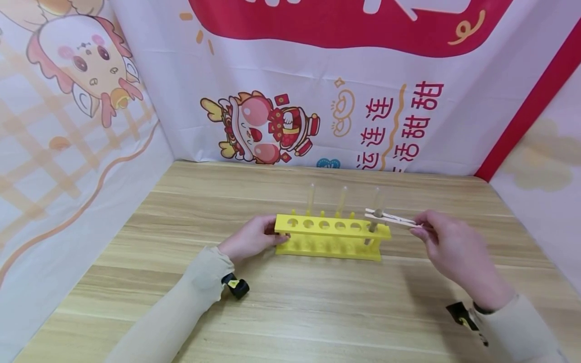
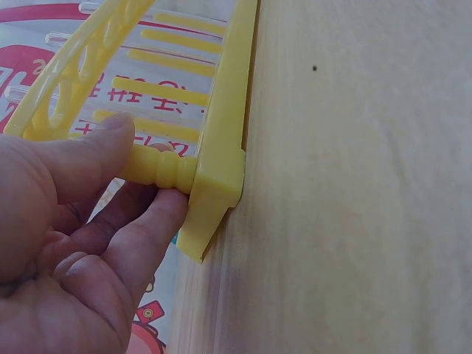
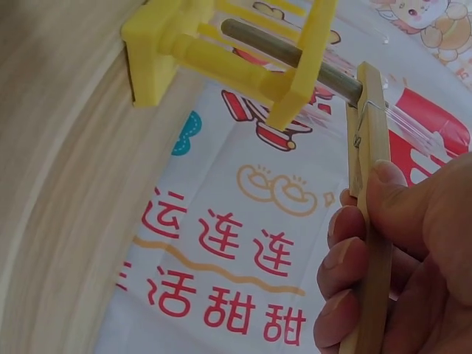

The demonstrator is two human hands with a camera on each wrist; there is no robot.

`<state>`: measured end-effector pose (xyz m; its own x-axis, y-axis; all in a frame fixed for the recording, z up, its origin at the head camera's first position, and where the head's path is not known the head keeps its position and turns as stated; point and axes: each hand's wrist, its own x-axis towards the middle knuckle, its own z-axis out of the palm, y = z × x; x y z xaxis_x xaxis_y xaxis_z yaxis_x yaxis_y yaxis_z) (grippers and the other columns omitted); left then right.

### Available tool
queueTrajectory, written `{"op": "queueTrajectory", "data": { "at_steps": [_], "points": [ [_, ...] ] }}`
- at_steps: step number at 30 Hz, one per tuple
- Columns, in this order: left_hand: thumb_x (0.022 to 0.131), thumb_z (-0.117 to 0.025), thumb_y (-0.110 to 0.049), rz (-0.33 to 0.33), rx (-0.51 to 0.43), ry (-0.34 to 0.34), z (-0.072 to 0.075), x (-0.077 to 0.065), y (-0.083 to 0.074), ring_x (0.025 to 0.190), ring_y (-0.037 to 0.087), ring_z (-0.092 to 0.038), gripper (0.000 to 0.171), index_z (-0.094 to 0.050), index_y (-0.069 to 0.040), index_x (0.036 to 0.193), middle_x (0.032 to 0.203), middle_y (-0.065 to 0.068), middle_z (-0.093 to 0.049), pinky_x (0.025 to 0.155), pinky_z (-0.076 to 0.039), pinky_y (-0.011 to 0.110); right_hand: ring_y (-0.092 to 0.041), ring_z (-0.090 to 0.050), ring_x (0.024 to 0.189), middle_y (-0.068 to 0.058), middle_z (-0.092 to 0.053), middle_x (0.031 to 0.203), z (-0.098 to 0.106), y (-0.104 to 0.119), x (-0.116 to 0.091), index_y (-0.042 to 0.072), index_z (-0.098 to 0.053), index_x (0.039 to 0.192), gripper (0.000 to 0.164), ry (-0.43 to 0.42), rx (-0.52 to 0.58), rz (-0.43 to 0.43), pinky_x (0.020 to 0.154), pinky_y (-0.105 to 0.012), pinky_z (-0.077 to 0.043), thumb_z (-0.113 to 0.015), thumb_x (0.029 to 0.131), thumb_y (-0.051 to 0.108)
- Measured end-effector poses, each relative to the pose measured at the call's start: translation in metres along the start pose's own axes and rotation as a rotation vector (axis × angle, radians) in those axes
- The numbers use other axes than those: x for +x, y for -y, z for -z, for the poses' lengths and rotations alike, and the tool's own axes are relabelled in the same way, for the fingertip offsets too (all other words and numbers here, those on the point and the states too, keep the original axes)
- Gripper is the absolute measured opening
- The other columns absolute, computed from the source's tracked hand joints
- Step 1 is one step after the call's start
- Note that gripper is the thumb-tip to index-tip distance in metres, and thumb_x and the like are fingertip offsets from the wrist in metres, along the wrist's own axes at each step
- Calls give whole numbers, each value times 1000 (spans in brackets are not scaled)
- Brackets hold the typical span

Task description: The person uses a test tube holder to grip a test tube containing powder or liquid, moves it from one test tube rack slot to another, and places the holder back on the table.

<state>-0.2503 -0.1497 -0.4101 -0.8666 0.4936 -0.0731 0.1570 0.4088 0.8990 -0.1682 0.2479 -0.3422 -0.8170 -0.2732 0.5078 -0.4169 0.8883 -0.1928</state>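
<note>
A yellow test tube rack (image 1: 332, 227) stands on the wooden table. At its left end my left hand (image 1: 254, 236) grips the rack's end post (image 2: 166, 168) between thumb and fingers. My right hand (image 1: 458, 247) holds a wooden test tube clamp (image 3: 374, 140), fingers wrapped round its handle. The clamp's jaws are around a glass test tube (image 3: 276, 48) with dark grey-brown contents. This tube passes through the hole at the rack's right end, its lower part between the top board and the base.
Clear test tubes (image 1: 342, 201) stand upright along the rack's back row, over yellow pegs. The wooden tabletop (image 1: 290, 312) stretches in front of the rack. Behind it hangs a printed cloth (image 1: 181, 91) with cartoon figures and red characters; more printed cloth (image 1: 54, 166) covers the left side.
</note>
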Motion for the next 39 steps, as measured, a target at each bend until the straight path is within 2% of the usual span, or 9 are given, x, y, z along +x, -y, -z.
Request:
{"op": "queueTrajectory", "data": {
  "at_steps": [7,21,29,39],
  "points": [
    [93,-70,-14,1,-10,1,0,0,1,102,18,-63,26,-66,-18,119,115,1,-69,92,-51,35,-11,-47,54,0,-63,70,-9,-2,-3,5,-65,93,18,-26,-4,24,50,-36,-42,-80,82,8],
    [93,-70,-12,12,-25,-2,-1,0,-1,102,18,-63,26,-66,-17,119,115,1,-69,91,-52,35,-8,-41,51,2,-59,67,-15,-3,-7,5,-65,95,18,-7,12,11,46,-28,-36,-79,84,8],
    [93,-70,-13,12,-16,-6,-1,-1,-3,102,17,-63,25,-66,-18,118,115,0,-69,91,-51,35,-9,-46,53,1,-62,70,-21,-5,-9,6,-65,93,18,-33,11,23,47,-31,-39,-79,83,7],
    [93,-70,-13,11,-18,-5,-1,-1,-2,102,18,-63,25,-66,-18,118,114,0,-69,91,-51,35,-9,-44,53,1,-61,69,-23,-7,-10,6,-65,94,18,-35,19,17,47,-30,-38,-79,83,6]
  ]
}}
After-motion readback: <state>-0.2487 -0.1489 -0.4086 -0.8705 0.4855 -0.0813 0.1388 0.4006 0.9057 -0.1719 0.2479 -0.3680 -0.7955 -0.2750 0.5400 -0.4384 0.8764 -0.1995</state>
